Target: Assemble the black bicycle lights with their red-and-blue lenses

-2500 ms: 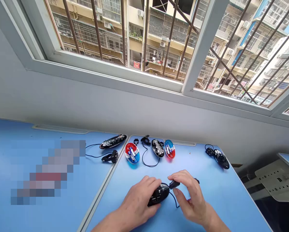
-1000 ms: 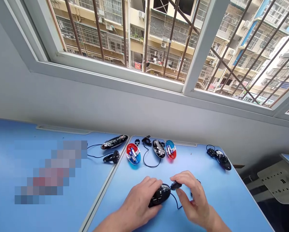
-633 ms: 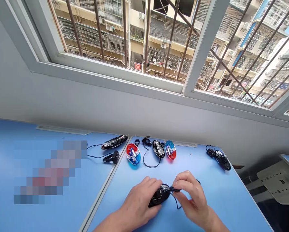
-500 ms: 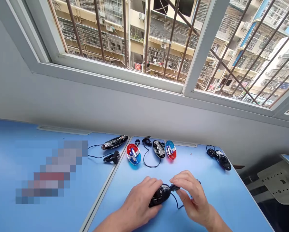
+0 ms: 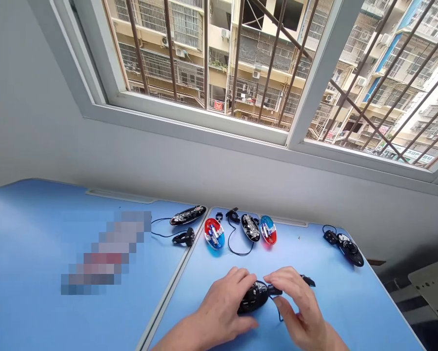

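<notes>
**Glossy black oval unit under two hands, pale blue tabletop**

The oval unit (image 5: pixel 254 296) is smooth, rounded, plastic-looking, with bright reflections and pale marks on its face. It rests on the near part of the blue table (image 5: pixel 248 265), just right of the seam (image 5: pixel 169 292). The left hand (image 5: pixel 224 307) is cupped over its left side, fingers bent across the top, thumb along the near edge — a firm hold by the look of it. The right hand (image 5: pixel 301 307) is half curled about a small black piece (image 5: pixel 275 290) that meets the unit's right end; a gap shows between index finger and thumb, and I cannot tell whether they pinch it. A thin dark cable (image 5: pixel 280 316) bends down between the hands. A dark flat part (image 5: pixel 308 281) juts out behind the right hand, mostly covered by it.

Along the far edge: a red-and-blue translucent shell (image 5: pixel 214 234) with cylindrical cells inside, an oval shell (image 5: pixel 250 227) with silvery innards, then a second two-coloured shell (image 5: pixel 268 230). Beyond the seam lie a long black shell (image 5: pixel 188 215) and a black bracket (image 5: pixel 184 237). Far right, another black unit (image 5: pixel 350 249) sits beside a small corded block (image 5: pixel 330 237).

A pixelated patch (image 5: pixel 105 253) masks part of the left tabletop. Plain grey wall (image 5: pixel 189 161) behind; above it, a metal-framed window with rusty-brown bars (image 5: pixel 206 53).
</notes>
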A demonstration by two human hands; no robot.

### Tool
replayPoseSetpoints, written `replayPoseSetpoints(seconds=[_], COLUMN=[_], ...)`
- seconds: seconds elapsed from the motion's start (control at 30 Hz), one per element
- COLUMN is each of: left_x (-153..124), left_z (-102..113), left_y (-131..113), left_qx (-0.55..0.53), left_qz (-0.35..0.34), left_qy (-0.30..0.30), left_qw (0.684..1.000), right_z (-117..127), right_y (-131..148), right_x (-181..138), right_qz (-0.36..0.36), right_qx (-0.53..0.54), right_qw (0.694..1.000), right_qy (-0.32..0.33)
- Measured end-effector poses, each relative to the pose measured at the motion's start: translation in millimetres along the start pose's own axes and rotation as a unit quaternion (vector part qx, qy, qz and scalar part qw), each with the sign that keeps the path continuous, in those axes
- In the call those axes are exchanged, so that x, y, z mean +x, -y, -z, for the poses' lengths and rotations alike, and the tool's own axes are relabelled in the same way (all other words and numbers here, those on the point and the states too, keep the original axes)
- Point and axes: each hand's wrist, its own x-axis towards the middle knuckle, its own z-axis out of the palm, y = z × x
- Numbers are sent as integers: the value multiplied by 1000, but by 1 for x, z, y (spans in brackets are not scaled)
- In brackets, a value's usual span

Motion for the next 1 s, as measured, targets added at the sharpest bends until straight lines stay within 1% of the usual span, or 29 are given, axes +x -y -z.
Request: replayPoseSetpoints(seconds=[0.27, 0.53, 0.77, 0.83, 1.0], left_x=[1, 1, 0, 0, 2], left_z=[-7, -9, -5, -4, -5], left_y=[4, 5, 2, 1, 4], left_qx=[2, 12, 5, 5, 15], left_qz=[-9, -20, -16, -18, -17], left_qy=[-23, -30, -25, -24, -23], left_qw=[1000, 999, 1000, 1000, 999], right_z=[7, 4, 4, 3, -1], right_y=[0, 0, -1, 0, 1], right_x=[4, 3, 2, 4, 6], right_qz=[6, 24, 8, 10, -5], right_qx=[1, -18, -34, -49, -95], right_qw=[1000, 1000, 999, 999, 993], right_qy=[27, 9, 19, 9, -65])
